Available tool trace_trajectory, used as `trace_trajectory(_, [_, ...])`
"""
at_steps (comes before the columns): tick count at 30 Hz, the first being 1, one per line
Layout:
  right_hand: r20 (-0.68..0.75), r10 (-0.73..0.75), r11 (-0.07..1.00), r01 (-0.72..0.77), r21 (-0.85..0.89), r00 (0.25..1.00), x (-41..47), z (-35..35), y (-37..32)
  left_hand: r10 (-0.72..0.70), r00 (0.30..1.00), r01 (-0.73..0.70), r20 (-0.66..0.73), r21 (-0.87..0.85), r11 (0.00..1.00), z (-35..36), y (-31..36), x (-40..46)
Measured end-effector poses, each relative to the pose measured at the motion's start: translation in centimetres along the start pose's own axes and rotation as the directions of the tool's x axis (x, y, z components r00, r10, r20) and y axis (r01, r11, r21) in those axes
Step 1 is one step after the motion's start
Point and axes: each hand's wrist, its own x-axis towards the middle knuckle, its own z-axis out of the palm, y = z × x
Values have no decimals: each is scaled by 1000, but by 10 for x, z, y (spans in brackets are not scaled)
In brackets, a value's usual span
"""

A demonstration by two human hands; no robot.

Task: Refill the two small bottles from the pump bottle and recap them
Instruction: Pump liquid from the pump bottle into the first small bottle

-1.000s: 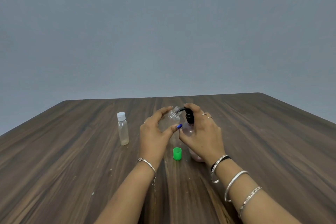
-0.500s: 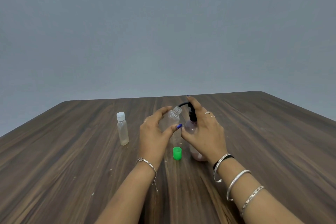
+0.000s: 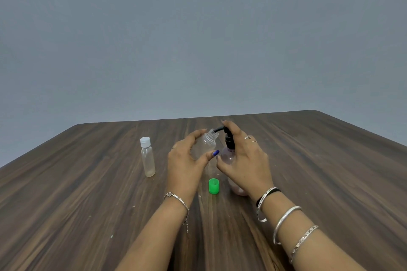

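Gleaming clear uncapped bottle (image 3: 206, 145), green cap (image 3: 213, 186) beside

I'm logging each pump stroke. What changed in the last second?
The right hand let the black pump head rise from pressed down; its forefinger still rests on top, spout over the open small bottle. The left hand still holds that bottle. Green cap and white-capped bottle stayed put.
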Motion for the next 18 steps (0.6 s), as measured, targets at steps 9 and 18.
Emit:
trace_trajectory(9, [4, 10, 1000, -10, 25, 1000, 1, -1, -1, -2, 1000, 2, -3, -8, 1000, -1, 0, 0])
trace_trajectory(18, [29, 20, 1000, -20, 2, 999, 1, -3, 3, -11, 1000, 11, 16, 7, 1000, 0, 1, -1])
